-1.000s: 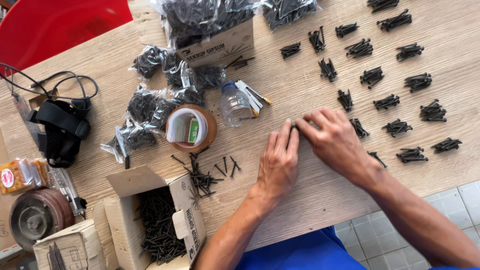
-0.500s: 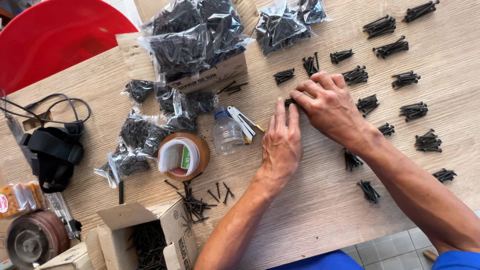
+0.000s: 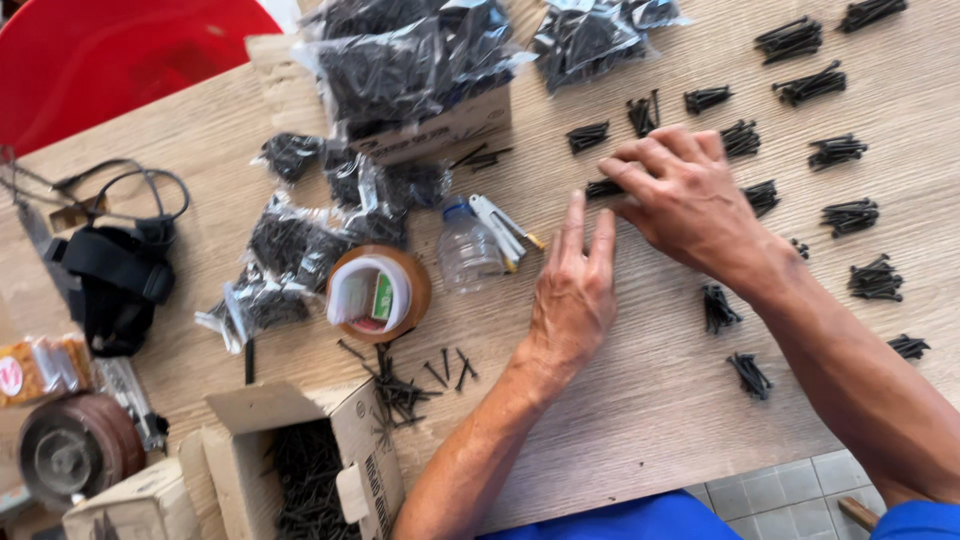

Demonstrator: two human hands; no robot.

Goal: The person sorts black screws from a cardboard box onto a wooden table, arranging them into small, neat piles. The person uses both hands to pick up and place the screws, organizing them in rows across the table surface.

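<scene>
A pale wood-grain laminate bench (image 3: 640, 420) fills most of the view, its near edge running aslant from lower left to right. Beyond that edge, at the near right, lies a floor of small light grey square tiles (image 3: 790, 495) with darker grout lines. At the far left stands a glossy red plastic chair (image 3: 110, 60). Even, soft daylight falls over everything.

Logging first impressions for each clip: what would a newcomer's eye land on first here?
Probably the two bare hands mid-table: the right hand covers a small pile of black screws, with the left hand flat beside it. Next come the rows of little screw piles spread over the wooden table to the right, and the bagged screws heaped at top centre.
</scene>
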